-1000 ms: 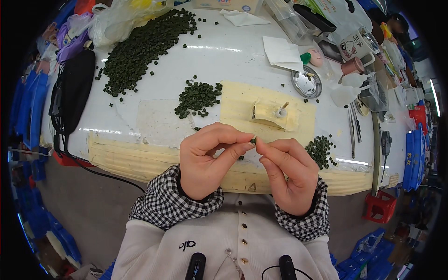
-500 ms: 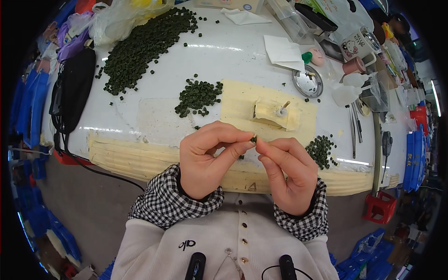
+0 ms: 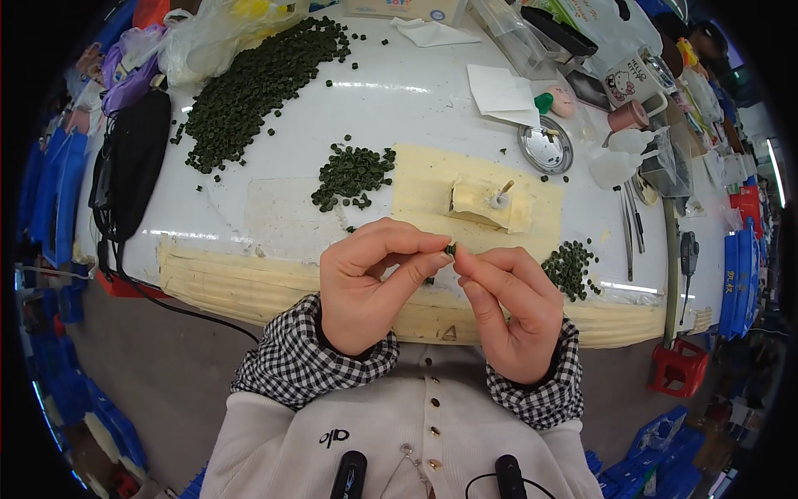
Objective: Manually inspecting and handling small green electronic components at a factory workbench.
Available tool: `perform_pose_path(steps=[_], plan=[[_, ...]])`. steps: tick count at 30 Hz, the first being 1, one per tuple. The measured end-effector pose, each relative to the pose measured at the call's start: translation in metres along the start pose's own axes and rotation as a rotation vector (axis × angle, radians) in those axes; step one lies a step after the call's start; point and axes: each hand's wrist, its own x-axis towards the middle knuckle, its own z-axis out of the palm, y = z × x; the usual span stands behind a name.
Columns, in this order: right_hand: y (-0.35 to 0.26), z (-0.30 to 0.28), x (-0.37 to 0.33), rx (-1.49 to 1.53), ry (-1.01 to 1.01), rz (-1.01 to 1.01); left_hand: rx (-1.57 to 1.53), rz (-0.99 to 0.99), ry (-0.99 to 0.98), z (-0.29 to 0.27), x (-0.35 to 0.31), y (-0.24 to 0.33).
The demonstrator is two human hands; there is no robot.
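Over the table's near edge, my left hand [image 3: 366, 283] pinches a small dark green piece [image 3: 450, 249] between thumb and index finger. My right hand [image 3: 522, 312] meets it from the other side with its index fingertip at the piece. The right thumb sits just below that finger; whether anything is between them is hidden. Beyond my hands, a wooden stick stands up from a yellow-covered block [image 3: 478, 202]. Similar green pieces lie in a middle pile [image 3: 356, 175], a smaller pile [image 3: 568, 270] beside my right hand, and a large far-left heap [image 3: 249, 96].
Tweezers [image 3: 625, 241], a round metal dish [image 3: 545, 145], white squeeze bottles [image 3: 615, 169] and a mug [image 3: 636, 79] stand or lie at the right. A black pouch [image 3: 133, 166] and a plastic bag [image 3: 204, 50] are at the left. Yellow padding [image 3: 224, 270] covers the front edge.
Almost nothing differs. The green piece has turned slightly between my fingertips, and the whole view has shifted a little.
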Motion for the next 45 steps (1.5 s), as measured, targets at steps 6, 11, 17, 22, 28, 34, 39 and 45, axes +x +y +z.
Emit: perform_pose_path(steps=[6,11,17,22,28,34,39,45], plan=[[-0.002,-0.001,-0.001,-0.011,0.003,0.003,0.034,0.016,-0.008,0.001,0.001,0.000],[-0.002,-0.012,0.000,-0.071,0.064,0.022,0.219,0.077,-0.035,0.000,0.001,0.007],[0.013,-0.055,-0.025,-0.393,0.243,0.173,0.694,0.144,-0.071,-0.013,-0.001,0.018],[0.025,-0.058,-0.039,-0.600,0.135,0.120,0.749,0.139,-0.129,-0.020,-0.002,0.016],[0.027,-0.036,-0.035,-0.776,0.137,0.037,0.741,0.188,-0.033,-0.026,-0.001,0.019],[0.027,-0.026,-0.039,-0.836,0.152,0.001,0.838,0.221,0.163,-0.051,-0.002,0.018],[0.024,-0.017,-0.039,-0.813,0.149,0.012,0.919,0.192,0.179,-0.061,-0.001,0.023],[0.026,-0.017,-0.042,-0.828,0.117,-0.042,0.982,0.108,0.059,-0.055,0.000,0.021]])
